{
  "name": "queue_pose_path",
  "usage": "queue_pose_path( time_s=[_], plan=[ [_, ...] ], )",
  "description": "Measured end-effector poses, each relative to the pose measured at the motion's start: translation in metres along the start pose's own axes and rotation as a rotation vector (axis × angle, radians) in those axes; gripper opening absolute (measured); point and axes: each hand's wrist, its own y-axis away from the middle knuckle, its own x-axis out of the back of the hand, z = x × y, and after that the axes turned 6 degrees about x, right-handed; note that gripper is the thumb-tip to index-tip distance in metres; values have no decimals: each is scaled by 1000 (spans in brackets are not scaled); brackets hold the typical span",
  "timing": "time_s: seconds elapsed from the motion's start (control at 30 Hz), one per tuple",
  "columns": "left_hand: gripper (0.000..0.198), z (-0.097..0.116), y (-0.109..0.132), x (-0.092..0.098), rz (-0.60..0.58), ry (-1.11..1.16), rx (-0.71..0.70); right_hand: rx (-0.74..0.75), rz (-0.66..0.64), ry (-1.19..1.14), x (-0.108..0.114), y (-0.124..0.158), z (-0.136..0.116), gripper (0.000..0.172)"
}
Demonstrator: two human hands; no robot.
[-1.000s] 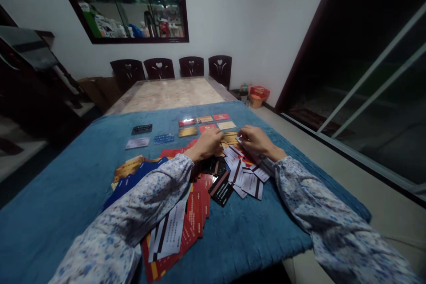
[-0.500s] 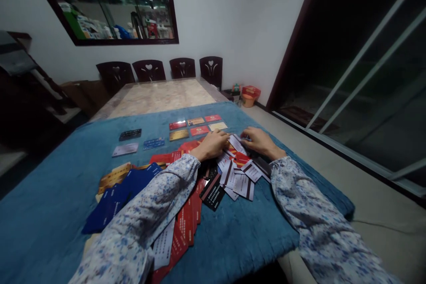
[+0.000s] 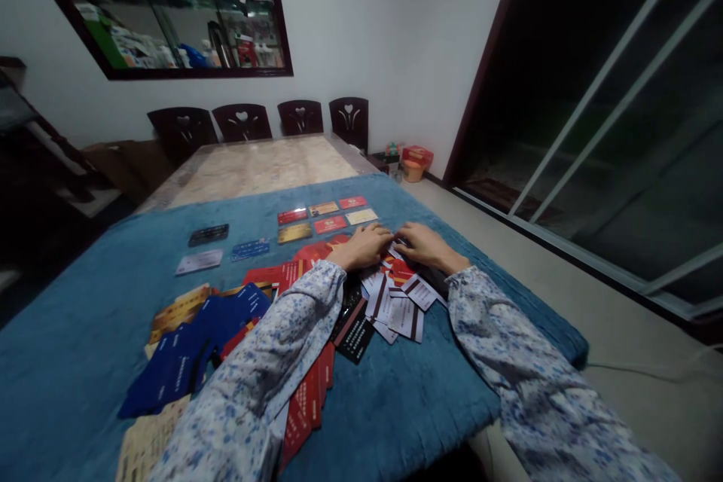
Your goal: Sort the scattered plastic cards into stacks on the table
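Observation:
My left hand (image 3: 366, 247) lies over the far left side of a loose pile of plastic cards, its fingers bent down and the fingertips partly hidden. My right hand (image 3: 428, 245) faces it, fingers curled in at the pile's far edge, around a white card. Between and below the hands are several white striped cards (image 3: 405, 316), a red card (image 3: 401, 272) and a black card (image 3: 355, 327). Red cards (image 3: 305, 410) run in an overlapping row, partly under my left sleeve. Blue cards (image 3: 169, 369) overlap further left, beside gold cards (image 3: 179, 311).
Beyond the hands, cards lie singly: a gold card (image 3: 294, 233), a pale yellow card (image 3: 361, 216), a blue card (image 3: 250, 249), a black card (image 3: 208, 234) and a silver card (image 3: 199, 261). A blue cloth (image 3: 73, 316) covers the table's near part. Chairs (image 3: 242, 123) stand behind.
My right hand has moved left, closer to my left hand, and their fingertips now nearly meet over the pile. My left forearm has shifted, uncovering more blue and beige cards. The view has turned slightly.

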Motion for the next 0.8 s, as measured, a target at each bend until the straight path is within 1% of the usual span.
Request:
queue_pose_path(
  time_s=[0.17,0.33,0.5,0.67,0.8],
  plan=[
    [32,-6,4,2,19,-8,25,46,24,-16,-3,-2,-2,27],
    [24,-12,9,8,4,-32,74,67,20,-40,-2,-2,-5,31],
    [23,-20,12,11,16,-41,89,119,34,-81,-6,-3,-1,32],
    [22,-30,11,6,25,-8,76,174,37,-136,-9,-6,5,33],
    [13,-38,7,-1,67,40,25,199,19,-145,-4,-6,4,29]
  ],
)
